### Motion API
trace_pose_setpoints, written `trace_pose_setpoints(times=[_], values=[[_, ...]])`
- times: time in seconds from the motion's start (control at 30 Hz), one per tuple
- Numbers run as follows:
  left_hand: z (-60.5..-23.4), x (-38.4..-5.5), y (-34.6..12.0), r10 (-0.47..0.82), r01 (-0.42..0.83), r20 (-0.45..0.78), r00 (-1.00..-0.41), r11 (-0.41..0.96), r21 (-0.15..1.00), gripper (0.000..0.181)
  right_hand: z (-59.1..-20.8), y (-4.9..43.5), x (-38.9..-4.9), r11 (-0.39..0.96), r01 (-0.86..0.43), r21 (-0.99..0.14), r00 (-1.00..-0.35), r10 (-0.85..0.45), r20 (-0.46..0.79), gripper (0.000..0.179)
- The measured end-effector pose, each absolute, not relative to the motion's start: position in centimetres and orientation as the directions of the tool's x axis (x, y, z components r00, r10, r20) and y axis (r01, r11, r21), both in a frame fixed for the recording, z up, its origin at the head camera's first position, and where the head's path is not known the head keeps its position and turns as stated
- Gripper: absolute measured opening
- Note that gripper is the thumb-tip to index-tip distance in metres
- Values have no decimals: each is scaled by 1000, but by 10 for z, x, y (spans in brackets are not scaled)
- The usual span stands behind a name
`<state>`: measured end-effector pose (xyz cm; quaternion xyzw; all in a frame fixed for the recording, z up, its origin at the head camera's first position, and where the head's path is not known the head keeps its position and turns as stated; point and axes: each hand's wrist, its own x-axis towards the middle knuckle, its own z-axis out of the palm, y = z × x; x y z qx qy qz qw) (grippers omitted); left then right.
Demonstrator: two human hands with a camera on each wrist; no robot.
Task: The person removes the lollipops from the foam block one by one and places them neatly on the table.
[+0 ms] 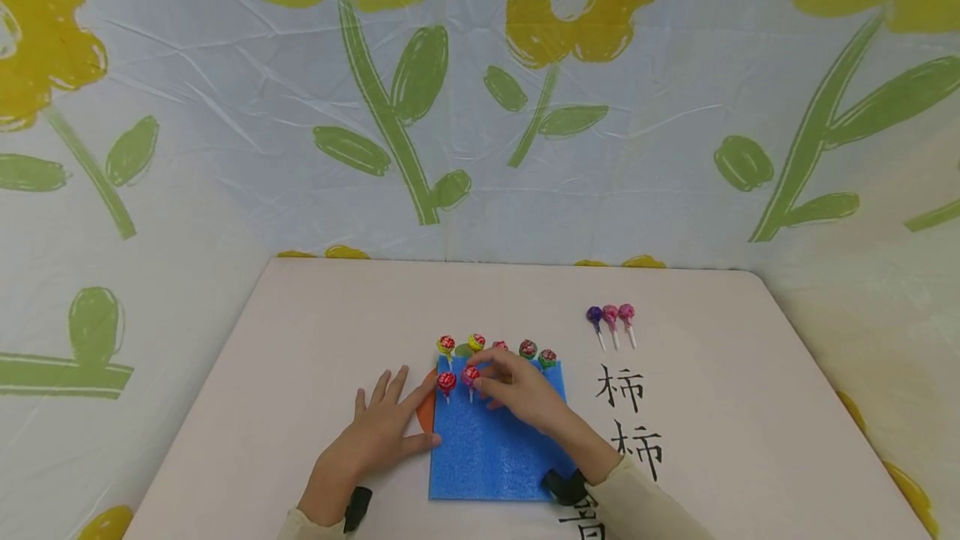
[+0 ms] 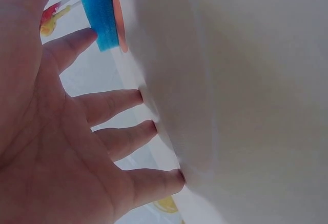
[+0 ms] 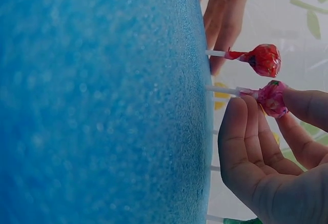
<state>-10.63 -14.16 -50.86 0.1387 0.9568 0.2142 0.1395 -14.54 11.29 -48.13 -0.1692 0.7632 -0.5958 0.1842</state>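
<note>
So the right hand (image 1: 517,390) has its fingertips curled in, pinching the head of a pink lollipop (image 1: 470,376). That one's around 11 o'clock from the middle of the blue foam block (image 1: 487,461). Its long axis is pretty much upright: candy on top, white stick pointing down to the foam, toward 6 o'clock in the head view. Can't tell how deep the stick goes. A red lollipop (image 1: 446,383) stands just beside it at 9 o'clock, stick roughly parallel. Left hand (image 1: 384,427) is spread wide, gripping nothing, at the block's 9 o'clock edge, one fingertip touching the foam. Three lollipops (image 1: 611,315) lie well apart, between 1 and 2 o'clock, sticks pointing nearly 6.
</note>
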Motion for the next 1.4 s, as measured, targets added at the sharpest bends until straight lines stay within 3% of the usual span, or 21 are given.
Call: trace_pose_setpoints(times=[0.73,1.4], values=[[-508,-105,-140,320,198,-212,-923,871,450,89,-473,132,-148,129,-60,-990,-885,-466,-7,31],[-508,-105,-140,322,200,-212,-923,869,452,88,-460,169,-143,116,-85,-990,-915,-402,32,33]])
